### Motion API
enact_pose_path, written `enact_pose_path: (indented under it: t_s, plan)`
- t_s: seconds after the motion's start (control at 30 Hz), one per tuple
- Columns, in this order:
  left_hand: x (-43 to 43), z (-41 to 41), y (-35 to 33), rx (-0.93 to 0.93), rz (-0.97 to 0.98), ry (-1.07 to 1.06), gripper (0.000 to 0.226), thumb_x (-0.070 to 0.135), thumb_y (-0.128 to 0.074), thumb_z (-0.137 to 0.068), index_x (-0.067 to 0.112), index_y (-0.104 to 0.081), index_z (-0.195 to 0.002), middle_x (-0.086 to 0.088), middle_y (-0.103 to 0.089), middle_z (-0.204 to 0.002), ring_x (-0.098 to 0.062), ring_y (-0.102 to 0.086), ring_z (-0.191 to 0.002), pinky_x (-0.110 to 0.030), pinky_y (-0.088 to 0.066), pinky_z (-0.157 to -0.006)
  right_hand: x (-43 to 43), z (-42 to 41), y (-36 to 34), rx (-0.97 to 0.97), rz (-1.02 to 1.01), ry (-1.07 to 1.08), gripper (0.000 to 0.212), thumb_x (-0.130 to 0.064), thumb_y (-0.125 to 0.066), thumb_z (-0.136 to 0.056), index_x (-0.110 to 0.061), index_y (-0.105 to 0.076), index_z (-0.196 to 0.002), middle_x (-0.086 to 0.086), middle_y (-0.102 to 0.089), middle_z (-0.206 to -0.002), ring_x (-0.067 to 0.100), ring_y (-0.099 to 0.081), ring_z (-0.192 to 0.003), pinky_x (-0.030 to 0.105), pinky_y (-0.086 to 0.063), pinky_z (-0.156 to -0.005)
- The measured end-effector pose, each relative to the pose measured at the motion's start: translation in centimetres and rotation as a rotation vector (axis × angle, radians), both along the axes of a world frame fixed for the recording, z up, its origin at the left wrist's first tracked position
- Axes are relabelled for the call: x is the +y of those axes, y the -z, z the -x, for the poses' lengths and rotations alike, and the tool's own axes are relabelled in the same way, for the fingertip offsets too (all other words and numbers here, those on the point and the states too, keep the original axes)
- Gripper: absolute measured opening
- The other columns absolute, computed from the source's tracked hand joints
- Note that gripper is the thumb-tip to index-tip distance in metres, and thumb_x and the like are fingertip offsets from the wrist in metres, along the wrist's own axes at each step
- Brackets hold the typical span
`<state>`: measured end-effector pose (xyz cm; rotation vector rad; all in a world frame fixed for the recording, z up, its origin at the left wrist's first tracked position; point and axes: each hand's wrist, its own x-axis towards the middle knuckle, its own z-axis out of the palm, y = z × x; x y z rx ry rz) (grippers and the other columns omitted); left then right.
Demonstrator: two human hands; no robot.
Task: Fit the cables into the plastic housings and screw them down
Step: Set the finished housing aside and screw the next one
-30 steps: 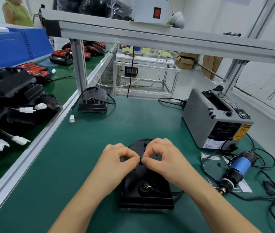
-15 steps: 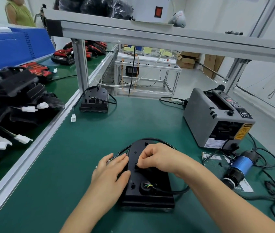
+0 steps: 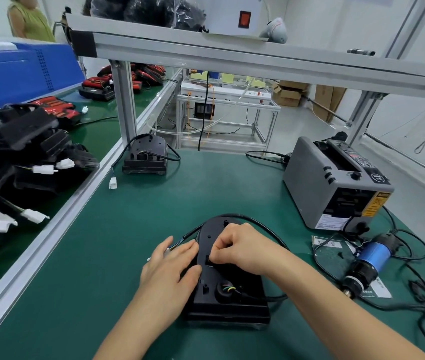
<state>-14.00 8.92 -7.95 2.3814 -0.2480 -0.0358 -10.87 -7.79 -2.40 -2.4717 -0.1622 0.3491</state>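
A white-walled workshop room holds a silver aluminium frame (image 3: 232, 58) that crosses high above and beyond the fingers. Under both hands spreads one dark green bench mat (image 3: 128, 255). A second green-topped bench (image 3: 97, 126) runs well to the left of the left fingers. It carries a heap of black plastic parts (image 3: 11, 152) with several white plugs hanging from them, and one blue plastic crate (image 3: 19, 71) behind. One person in a green top (image 3: 30, 19) stands far beyond that. One grey box-shaped tape dispenser (image 3: 336, 183) sits beyond and to the right of the right fingers. Two housings lie on the mat. The black plastic housing (image 3: 227, 302) is directly beneath the fingers, and a second black housing (image 3: 145, 158) stands well beyond the left fingers, beside the frame post. One blue-bodied electric screwdriver (image 3: 370, 263) lies to the right of the right fingers among loose black leads. One black round cable (image 3: 263, 229) leaves a round port at the near end of the housing. It loops out to the right, passes behind the right hand, curves over the housing's far end and ends under the left fingers. The left hand (image 3: 169, 266) lies flat with straight fingers (image 3: 180, 249) against the housing's left edge, the thumb touching that edge. The right hand (image 3: 242, 248) has its fingers (image 3: 221, 245) curled tight, tips down at a small rectangular slot in the housing; whether they pinch anything there cannot be told. One small white connector plug (image 3: 112, 183) lies on the mat well beyond the left fingers.
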Motion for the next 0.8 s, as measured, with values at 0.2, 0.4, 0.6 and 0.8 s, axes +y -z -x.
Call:
enact_pose_path:
  t_s: [0.2,0.4,0.6,0.8]
  plan:
    - [0.0,0.2,0.0,-0.011,0.019,-0.016,0.044,0.036,-0.038,-0.1,0.041,-0.032,-0.143,0.037,-0.02,-0.142,0.004,0.006,-0.14,-0.033,-0.006,-0.117,0.1,0.2,-0.1,-0.029,0.045,-0.02,0.032,-0.031,-0.069,-0.079,-0.033,-0.058,-0.049,-0.012,-0.055,-0.09,0.014,-0.045,-0.095,0.031,-0.04,-0.088]
    - [-0.3,0.9,-0.4,-0.164,-0.074,-0.061,0.042,0.033,-0.05,-0.096,0.036,-0.046,-0.137,0.027,-0.035,-0.144,-0.009,-0.006,-0.144,-0.036,-0.016,-0.112,0.4,0.2,0.0,-0.054,0.099,-0.039,0.024,-0.03,-0.067,-0.08,-0.027,-0.062,-0.056,-0.006,-0.055,-0.094,0.022,-0.049,-0.108,0.032,-0.043,-0.094]
    - [-0.6,2.4,-0.4,-0.589,-0.194,-0.089,0.042,0.001,-0.049,-0.069,0.028,-0.076,-0.088,0.0,-0.068,-0.107,-0.031,-0.047,-0.111,-0.049,-0.046,-0.077,0.4,0.2,0.1,-0.062,0.109,-0.038,0.016,-0.03,-0.065,-0.08,-0.028,-0.065,-0.064,-0.006,-0.055,-0.094,0.021,-0.047,-0.109,0.035,-0.044,-0.094]
    - [-0.4,2.2,0.7,-0.638,-0.284,-0.074,0.05,0.009,-0.034,-0.072,0.032,-0.075,-0.086,-0.003,-0.067,-0.113,-0.032,-0.044,-0.115,-0.044,-0.032,-0.091,0.4,0.4,0.1,-0.064,0.109,-0.036,0.01,-0.031,-0.065,-0.08,-0.027,-0.07,-0.072,-0.005,-0.056,-0.098,0.018,-0.041,-0.113,0.037,-0.041,-0.098]
